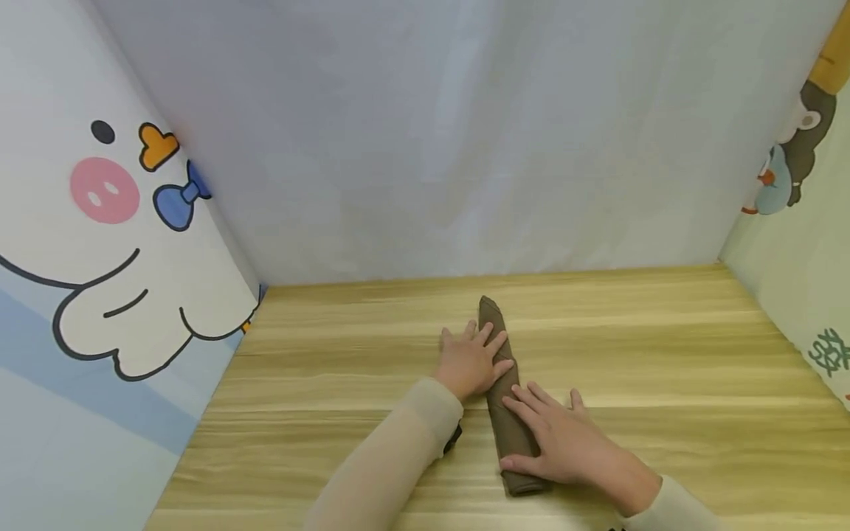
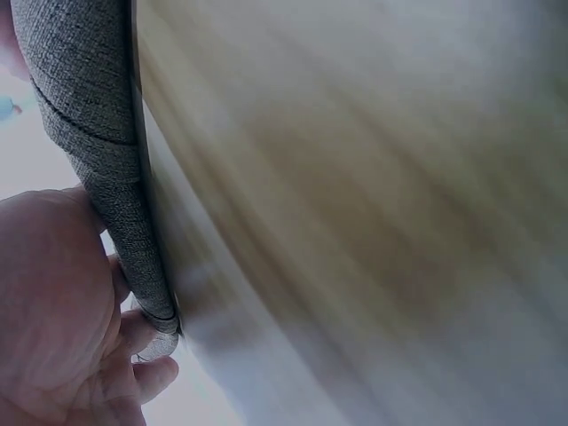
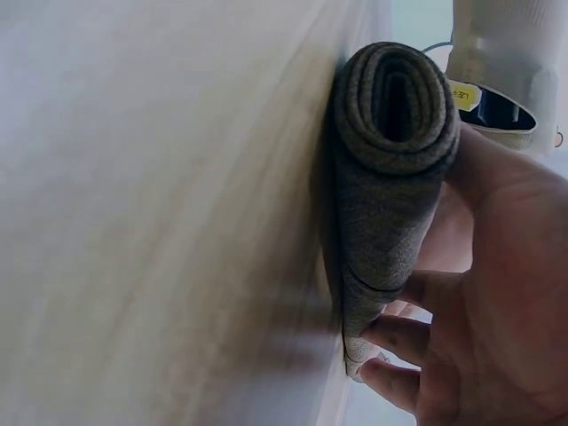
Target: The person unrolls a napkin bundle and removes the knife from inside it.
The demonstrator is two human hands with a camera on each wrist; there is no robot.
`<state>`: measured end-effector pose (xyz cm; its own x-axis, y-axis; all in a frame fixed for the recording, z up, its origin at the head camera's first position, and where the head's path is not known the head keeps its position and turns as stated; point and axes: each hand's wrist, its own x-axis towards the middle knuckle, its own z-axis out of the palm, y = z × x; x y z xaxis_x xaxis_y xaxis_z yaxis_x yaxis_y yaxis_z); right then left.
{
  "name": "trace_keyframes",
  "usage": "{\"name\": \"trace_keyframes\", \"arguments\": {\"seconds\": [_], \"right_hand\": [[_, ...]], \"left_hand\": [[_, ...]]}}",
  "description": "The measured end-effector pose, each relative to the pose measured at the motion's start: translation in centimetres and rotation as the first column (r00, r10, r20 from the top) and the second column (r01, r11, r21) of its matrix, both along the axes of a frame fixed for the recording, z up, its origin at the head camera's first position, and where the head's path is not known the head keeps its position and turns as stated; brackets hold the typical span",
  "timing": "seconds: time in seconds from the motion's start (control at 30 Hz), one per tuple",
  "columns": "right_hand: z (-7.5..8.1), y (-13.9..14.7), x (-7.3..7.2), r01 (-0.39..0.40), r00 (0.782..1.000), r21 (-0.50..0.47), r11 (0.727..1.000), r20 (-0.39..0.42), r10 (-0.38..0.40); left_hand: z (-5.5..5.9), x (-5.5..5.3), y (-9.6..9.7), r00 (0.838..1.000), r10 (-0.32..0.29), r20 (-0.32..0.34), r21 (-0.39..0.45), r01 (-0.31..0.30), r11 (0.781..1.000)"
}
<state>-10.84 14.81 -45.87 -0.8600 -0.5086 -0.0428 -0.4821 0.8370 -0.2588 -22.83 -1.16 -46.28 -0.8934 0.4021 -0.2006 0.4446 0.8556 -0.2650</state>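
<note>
A brown cloth [image 1: 511, 440] lies rolled into a long, tapering bundle on the wooden table, its narrow tip toward the back. My left hand [image 1: 465, 365] rests on the upper part with fingers spread, the fingertips over the roll. Lower down, my right hand [image 1: 567, 442] touches the roll from the right, its fingers extended and its thumb near the thick end. In the right wrist view, the roll [image 3: 386, 213] shows wound layers at its end, with fingertips along its side. The left wrist view has the woven roll [image 2: 133, 222] beside the left fingers.
The table [image 1: 299, 413] has a light wood grain and meets a pale curtain-like backdrop [image 1: 432, 147] at its back edge. A panel with a cartoon bird [image 1: 40, 221] stands on the left, and another with a cartoon figure [image 1: 773, 184] on the right.
</note>
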Motion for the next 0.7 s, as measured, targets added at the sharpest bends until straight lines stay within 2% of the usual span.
{"name": "trace_keyframes", "arguments": {"seconds": [0.17, 0.4, 0.7], "right_hand": [[-0.3, 0.6, 0.4, 0.004, 1.000, -0.004, 1.000, -0.025, -0.004], [-0.4, 1.0, 0.6, 0.020, 0.999, -0.005, 1.000, -0.047, -0.020], [-0.3, 1.2, 0.4, 0.026, 0.999, -0.016, 1.000, -0.025, -0.027]], "left_hand": [[-0.4, 0.3, 0.7, 1.000, -0.012, -0.014, 0.004, 0.012, 1.000], [-0.2, 0.5, 1.3, 1.000, -0.014, -0.013, 0.017, 0.014, 1.000], [-0.2, -0.2, 1.6, 1.000, -0.023, -0.004, 0.018, 0.023, 1.000]]}}
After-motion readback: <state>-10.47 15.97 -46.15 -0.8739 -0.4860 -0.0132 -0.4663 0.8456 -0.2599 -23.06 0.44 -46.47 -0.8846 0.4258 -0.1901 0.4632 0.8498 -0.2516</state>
